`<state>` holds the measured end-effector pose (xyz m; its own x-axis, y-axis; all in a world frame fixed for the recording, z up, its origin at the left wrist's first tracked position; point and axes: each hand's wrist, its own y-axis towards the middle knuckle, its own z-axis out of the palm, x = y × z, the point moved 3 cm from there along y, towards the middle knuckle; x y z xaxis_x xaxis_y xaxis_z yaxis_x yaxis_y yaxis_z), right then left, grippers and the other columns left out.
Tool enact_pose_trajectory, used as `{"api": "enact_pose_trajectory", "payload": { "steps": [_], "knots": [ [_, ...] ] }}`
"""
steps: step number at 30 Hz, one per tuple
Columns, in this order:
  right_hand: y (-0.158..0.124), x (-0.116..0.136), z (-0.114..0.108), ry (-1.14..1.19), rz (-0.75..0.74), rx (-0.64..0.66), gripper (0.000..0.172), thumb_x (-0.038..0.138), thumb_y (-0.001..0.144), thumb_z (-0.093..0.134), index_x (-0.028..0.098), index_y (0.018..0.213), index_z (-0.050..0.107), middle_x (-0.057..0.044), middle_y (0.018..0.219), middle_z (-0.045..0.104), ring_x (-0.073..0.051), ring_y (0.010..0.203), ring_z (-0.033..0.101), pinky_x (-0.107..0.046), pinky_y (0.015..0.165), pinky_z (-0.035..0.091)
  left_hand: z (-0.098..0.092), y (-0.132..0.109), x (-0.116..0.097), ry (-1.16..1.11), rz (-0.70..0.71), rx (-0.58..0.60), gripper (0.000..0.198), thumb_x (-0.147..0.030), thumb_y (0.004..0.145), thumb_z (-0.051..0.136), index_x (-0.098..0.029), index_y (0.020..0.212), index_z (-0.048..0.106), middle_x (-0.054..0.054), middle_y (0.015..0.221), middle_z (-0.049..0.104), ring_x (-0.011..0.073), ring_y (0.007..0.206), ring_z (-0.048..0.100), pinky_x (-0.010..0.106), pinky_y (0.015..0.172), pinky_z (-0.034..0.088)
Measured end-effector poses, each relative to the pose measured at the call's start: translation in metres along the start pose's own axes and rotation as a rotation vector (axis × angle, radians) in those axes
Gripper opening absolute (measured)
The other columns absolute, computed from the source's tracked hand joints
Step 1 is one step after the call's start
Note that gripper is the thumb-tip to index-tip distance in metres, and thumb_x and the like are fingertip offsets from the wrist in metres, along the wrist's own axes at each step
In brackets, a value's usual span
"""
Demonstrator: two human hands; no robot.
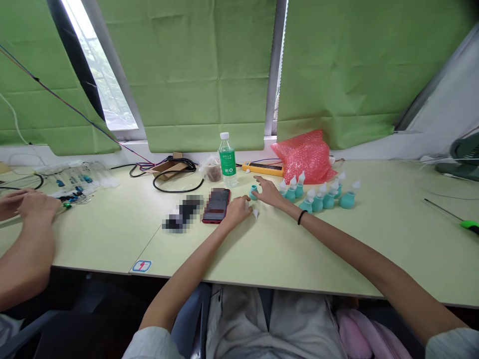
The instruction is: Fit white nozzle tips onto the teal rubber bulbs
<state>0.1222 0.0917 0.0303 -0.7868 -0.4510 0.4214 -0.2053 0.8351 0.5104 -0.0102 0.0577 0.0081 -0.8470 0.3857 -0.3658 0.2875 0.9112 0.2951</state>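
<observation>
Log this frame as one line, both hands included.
left hand: beside white tip | right hand: at teal bulb | nearby: tipped teal bulbs, phone, water bottle

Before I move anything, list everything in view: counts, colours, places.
Table: one, pale, across view
Blinds: three, green, behind table
Tipped bulbs: eight, teal, right of centre
Untipped bulb: one, teal, centre
Loose tip: one, whitish, centre, in front
Phone: one, red case, left of centre
Pixelated thing: count unclear, dark, left of phone
Bottle: one, clear, back centre
Bubble wrap: one, red, back right
Strip: one, orange, right of bottle
Bag: one, clear, left of bottle
Carton: one, brown, back left
Cables: several, mostly black, back left
Packets: several, clear, far left
Screwdriver: one, green handle, right edge
Fan: one, dark green, far right
Other person's hands: two, bare, far left
Left hand: one, bare, beside loose tip
Right hand: one, bare, at untipped bulb
</observation>
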Motion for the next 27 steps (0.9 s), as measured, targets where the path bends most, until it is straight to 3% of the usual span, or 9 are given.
{"api": "enact_pose_trajectory", "payload": {
  "steps": [4,7,9,11,15,18,22,25,27],
  "knots": [
    [-0.019,0.018,-0.037,-0.164,-0.243,-0.168,0.041,0.022,0.072,0.043,0.015,0.113,0.038,-0.010,0.111,0.044,-0.022,0.103,0.038,-0.035,0.086,0.032,0.000,-0.002,-0.004,0.001,-0.017,-0.028,0.029,-0.034,0.073,0.044,-0.018,0.095,0.050,0.007,0.088,0.056,0.0188,0.083,0.052,0.027,0.069,0.039],
    [-0.032,0.022,-0.056,-0.362,-0.292,-0.213,0.035,0.022,0.073,0.043,0.015,0.107,0.044,-0.011,0.119,0.034,-0.028,0.109,0.029,-0.042,0.087,0.028,-0.004,-0.004,-0.009,-0.018,0.005,-0.105,0.027,-0.033,0.076,0.040,-0.017,0.096,0.049,0.008,0.093,0.053,0.0182,0.086,0.050,0.028,0.073,0.038],
    [-0.037,0.019,-0.060,-0.473,-0.273,-0.159,0.033,0.022,0.071,0.046,0.014,0.103,0.047,-0.012,0.121,0.032,-0.031,0.109,0.027,-0.045,0.086,0.027,-0.008,-0.006,-0.014,-0.045,0.059,-0.203,0.025,-0.030,0.076,0.039,-0.018,0.096,0.049,0.007,0.094,0.052,0.0183,0.089,0.047,0.029,0.075,0.037],
    [-0.038,0.011,-0.058,-0.539,-0.231,-0.044,0.029,0.021,0.071,0.047,0.013,0.098,0.050,-0.013,0.113,0.040,-0.031,0.103,0.032,-0.043,0.083,0.030,-0.013,-0.009,-0.019,-0.080,0.130,-0.289,0.021,-0.026,0.076,0.039,-0.018,0.093,0.049,0.006,0.094,0.051,0.0180,0.091,0.045,0.029,0.078,0.036],
    [-0.038,-0.001,-0.052,-0.558,-0.156,0.133,0.023,0.008,0.071,0.041,0.013,0.089,0.055,-0.012,0.091,0.052,-0.025,0.088,0.043,-0.035,0.072,0.038,-0.019,-0.019,-0.032,-0.140,0.271,-0.338,0.019,-0.021,0.076,0.037,-0.018,0.090,0.050,0.006,0.092,0.051,0.0166,0.091,0.044,0.029,0.080,0.036],
    [-0.043,0.003,-0.058,-0.456,-0.226,0.088,0.023,0.008,0.072,0.039,0.014,0.088,0.056,-0.011,0.085,0.055,-0.023,0.085,0.046,-0.034,0.072,0.039,-0.022,-0.028,-0.044,-0.190,0.383,-0.335,0.021,-0.022,0.075,0.039,-0.016,0.094,0.048,0.007,0.095,0.050,0.0165,0.093,0.043,0.028,0.081,0.036],
    [-0.061,0.020,-0.074,-0.103,-0.323,-0.065,0.019,0.023,0.073,0.047,0.016,0.089,0.054,-0.007,0.082,0.057,-0.019,0.075,0.051,-0.032,0.068,0.043,-0.024,-0.038,-0.059,-0.278,0.451,-0.294,0.035,-0.029,0.073,0.045,-0.015,0.104,0.042,0.009,0.102,0.048,0.0182,0.098,0.041,0.029,0.084,0.035],
    [-0.075,0.029,-0.077,0.180,-0.235,-0.201,0.020,0.032,0.068,0.053,0.019,0.084,0.054,-0.005,0.078,0.058,-0.015,0.064,0.053,-0.028,0.058,0.046,-0.022,-0.042,-0.066,-0.356,0.417,-0.216,0.038,-0.033,0.074,0.045,-0.016,0.107,0.040,0.008,0.102,0.050,0.0181,0.093,0.045,0.029,0.080,0.036],
    [-0.081,0.031,-0.074,0.316,-0.136,-0.325,0.021,0.033,0.067,0.055,0.019,0.082,0.053,-0.004,0.075,0.058,-0.014,0.062,0.053,-0.027,0.054,0.046,-0.019,-0.042,-0.069,-0.397,0.386,-0.117,0.030,-0.034,0.076,0.041,-0.017,0.100,0.046,0.005,0.089,0.055,0.0161,0.079,0.050,0.026,0.071,0.038]
  ]
}}
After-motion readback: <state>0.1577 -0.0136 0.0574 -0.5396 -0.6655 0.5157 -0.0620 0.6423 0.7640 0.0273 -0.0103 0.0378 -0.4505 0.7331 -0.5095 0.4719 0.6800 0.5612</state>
